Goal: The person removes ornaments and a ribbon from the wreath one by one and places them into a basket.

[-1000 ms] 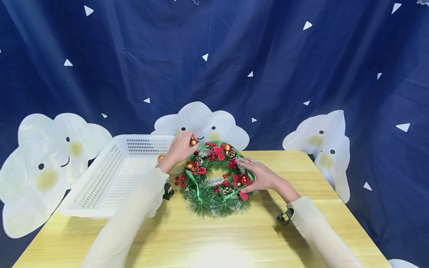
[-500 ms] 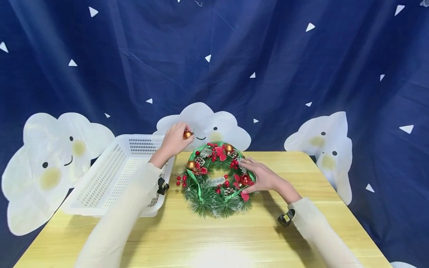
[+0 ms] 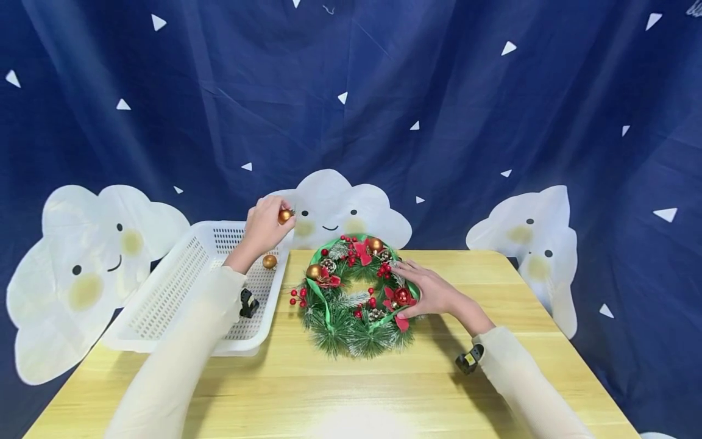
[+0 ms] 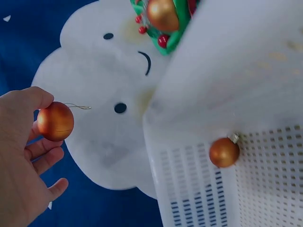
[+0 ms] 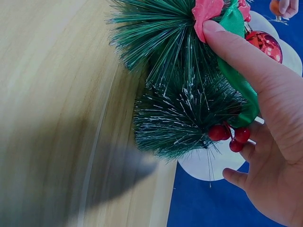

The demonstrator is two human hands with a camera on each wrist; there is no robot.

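Observation:
Above the back right corner of the white plastic basket [image 3: 164,286], my left hand [image 3: 262,228] pinches a gold bauble [image 4: 56,121] between thumb and fingers. A thin hanging loop sticks out from its top in the left wrist view. Another gold bauble [image 4: 224,152] lies inside the basket. The Christmas wreath [image 3: 351,338] rests on the table, trimmed with red flowers, berries, pine cones, green ribbon and baubles. My right hand [image 3: 430,291] holds the wreath's right side. In the right wrist view its thumb presses a red petal [image 5: 206,16] near a shiny red bauble [image 5: 265,46]; some fingers are partly hidden.
The light wooden table [image 3: 351,390] extends in front of the wreath. A dark blue curtain [image 3: 274,91] with white clouds and triangles hangs behind it. The basket stands at the table's left, its right wall [image 3: 276,292] a short gap from the wreath.
My left hand has moved left and slightly up with the gold bauble, away from the wreath to above the basket. My right hand stays on the wreath.

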